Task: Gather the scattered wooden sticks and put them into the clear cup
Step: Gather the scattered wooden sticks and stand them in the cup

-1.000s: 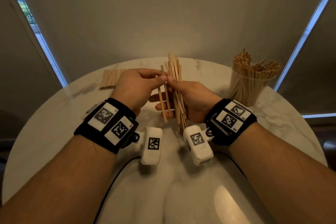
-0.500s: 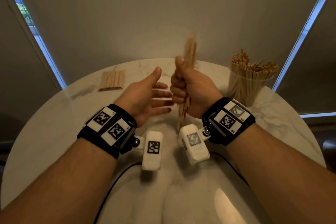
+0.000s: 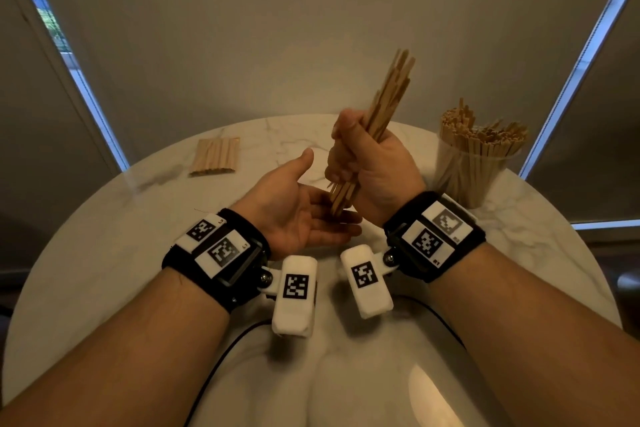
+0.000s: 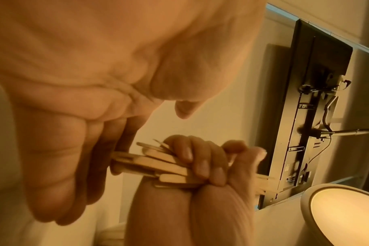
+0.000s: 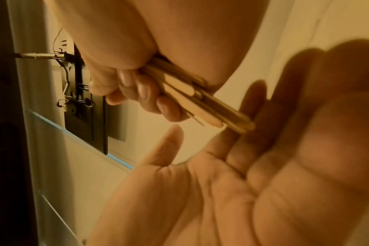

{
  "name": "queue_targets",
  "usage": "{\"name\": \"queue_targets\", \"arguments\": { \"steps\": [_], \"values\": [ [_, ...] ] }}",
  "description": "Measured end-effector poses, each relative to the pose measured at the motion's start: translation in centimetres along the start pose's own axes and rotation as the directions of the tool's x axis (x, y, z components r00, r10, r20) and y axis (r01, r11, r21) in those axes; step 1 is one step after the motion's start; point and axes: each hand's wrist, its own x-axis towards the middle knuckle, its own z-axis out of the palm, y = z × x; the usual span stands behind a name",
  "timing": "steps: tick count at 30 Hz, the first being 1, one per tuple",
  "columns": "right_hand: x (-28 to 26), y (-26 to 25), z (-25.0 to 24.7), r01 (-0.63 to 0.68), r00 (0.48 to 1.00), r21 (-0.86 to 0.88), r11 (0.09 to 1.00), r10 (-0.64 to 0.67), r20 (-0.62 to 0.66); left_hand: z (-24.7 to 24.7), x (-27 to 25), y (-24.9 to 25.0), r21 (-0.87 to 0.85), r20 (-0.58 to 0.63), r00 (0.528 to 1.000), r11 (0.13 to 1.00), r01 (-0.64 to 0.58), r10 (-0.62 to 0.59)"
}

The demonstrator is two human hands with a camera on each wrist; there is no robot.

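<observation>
The right hand [image 3: 367, 163] hides the middle of the bundle of sticks [image 3: 388, 97]. The left hand [image 5: 274, 174] is blurry in the right wrist view and runs off the edge. Sticks fill the clear cup [image 3: 474, 177], so its inside is hidden.

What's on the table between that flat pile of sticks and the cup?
Only the raised right hand gripping a bundle of sticks, head view; bare marble table otherwise.
</observation>
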Motion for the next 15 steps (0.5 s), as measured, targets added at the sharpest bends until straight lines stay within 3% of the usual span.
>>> {"name": "queue_targets", "arguments": {
  "steps": [5, 10, 12, 15],
  "values": [
    [-0.4, 0.2, -0.5, -0.078, 0.993, -0.209, 0.975, 0.095, 0.075, 0.2, -0.1, 0.1, -0.150, 0.058, 0.997, 0.988, -0.048, 0.057],
    [-0.6, 0.7, -0.4, -0.070, 0.990, -0.427, 0.902, 0.115, 0.080, 0.0, 0.2, 0.0, -0.212, 0.029, 0.993, 0.972, -0.105, 0.113],
    [-0.6, 0.6, -0.3, -0.123, 0.987, -0.416, 0.901, 0.154, 0.042, -0.3, 0.3, 0.0, -0.205, 0.067, 0.993, 0.976, -0.078, 0.094],
    [-0.3, 0.1, -0.6, -0.157, 0.986, -0.296, 0.942, 0.168, 0.014, -0.9, 0.6, 0.0, -0.039, 0.068, 0.994, 0.996, -0.082, 0.085]
  ]
}}
